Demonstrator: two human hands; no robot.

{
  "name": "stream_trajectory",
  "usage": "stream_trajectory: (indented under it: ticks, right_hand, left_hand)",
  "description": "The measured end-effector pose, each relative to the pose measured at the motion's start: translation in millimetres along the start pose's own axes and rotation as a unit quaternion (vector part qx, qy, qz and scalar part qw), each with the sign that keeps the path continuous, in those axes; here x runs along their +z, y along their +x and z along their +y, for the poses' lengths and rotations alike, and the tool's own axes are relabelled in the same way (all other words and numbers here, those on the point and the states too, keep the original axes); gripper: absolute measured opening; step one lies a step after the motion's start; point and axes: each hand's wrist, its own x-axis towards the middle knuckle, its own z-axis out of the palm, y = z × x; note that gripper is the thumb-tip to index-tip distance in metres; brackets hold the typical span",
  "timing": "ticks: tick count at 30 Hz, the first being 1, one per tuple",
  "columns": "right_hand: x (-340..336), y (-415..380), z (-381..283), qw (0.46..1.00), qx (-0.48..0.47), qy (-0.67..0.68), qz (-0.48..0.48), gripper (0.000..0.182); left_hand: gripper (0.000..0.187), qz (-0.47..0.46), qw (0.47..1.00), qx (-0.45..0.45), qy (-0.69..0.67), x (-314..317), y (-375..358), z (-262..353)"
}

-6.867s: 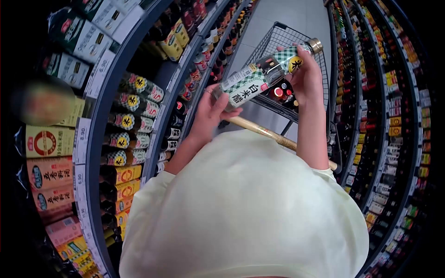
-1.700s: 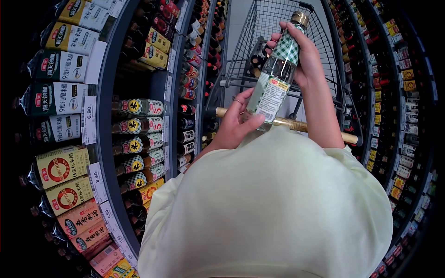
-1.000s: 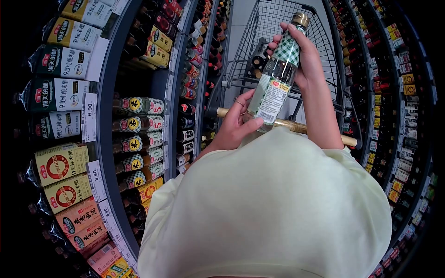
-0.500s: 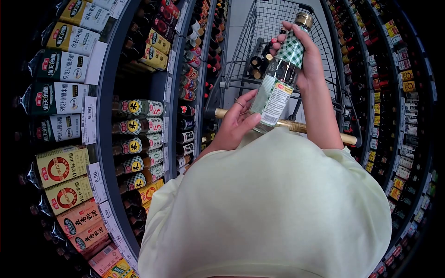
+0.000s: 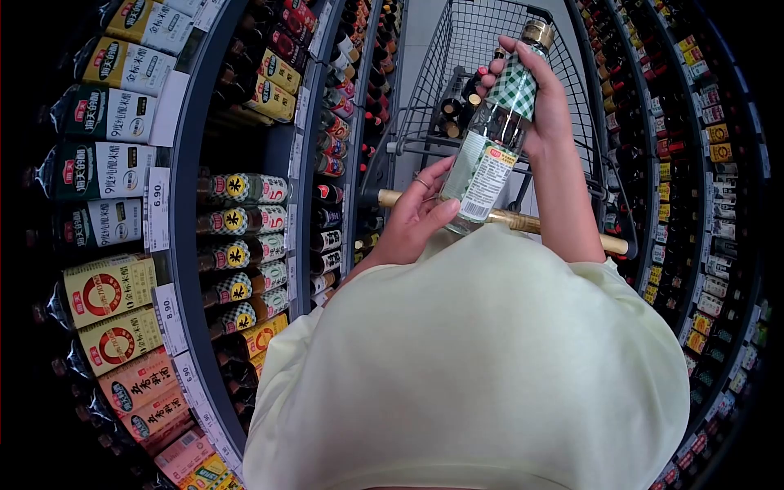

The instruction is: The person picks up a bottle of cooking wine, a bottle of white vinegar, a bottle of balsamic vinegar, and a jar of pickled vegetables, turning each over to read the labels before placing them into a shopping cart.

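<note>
A clear glass vinegar bottle (image 5: 490, 151) with a gold cap and a green-checked neck wrap is held at a slant in front of my body. Its white back label with a barcode faces up towards me. My right hand (image 5: 547, 102) is closed around the checked neck, just under the cap. Lower down, my left hand (image 5: 418, 216), with a ring on one finger, grips the bottom end, its thumb against the glass. Beyond the bottle stands a shopping cart (image 5: 482, 28), whose gold-coloured handle bar (image 5: 518, 222) passes beneath it.
Several dark bottles (image 5: 452, 110) lie in the cart. On the left, a shelf (image 5: 186, 204) with price tags carries boxed bottles (image 5: 110, 290) and checked-label bottles (image 5: 245, 220). Another stocked shelf (image 5: 698, 180) lines the right side, with pale floor (image 5: 412, 61) showing between.
Almost nothing differs. The bottle and both hands keep their places, and the left shelf appears shifted by a tiny amount.
</note>
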Motion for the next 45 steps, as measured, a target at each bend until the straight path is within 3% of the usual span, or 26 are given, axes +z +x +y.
stream_trajectory:
  ticks: [13, 25, 45]
  right_hand:
    - [-4, -2, -2, 1.0, -0.005, 0.005, -0.013, 0.038]
    - [0, -2, -3, 1.0, -0.006, -0.005, -0.014, 0.039]
    - [-2, 4, 3, 1.0, -0.005, 0.005, -0.013, 0.038]
  left_hand:
    - [0.059, 0.018, 0.999, -0.033, -0.002, 3, 2, -1]
    - [0.069, -0.005, 1.0, -0.002, 0.019, -3, 4, -4]
    - [0.051, 0.025, 0.998, -0.03, -0.044, -10, 9, -12]
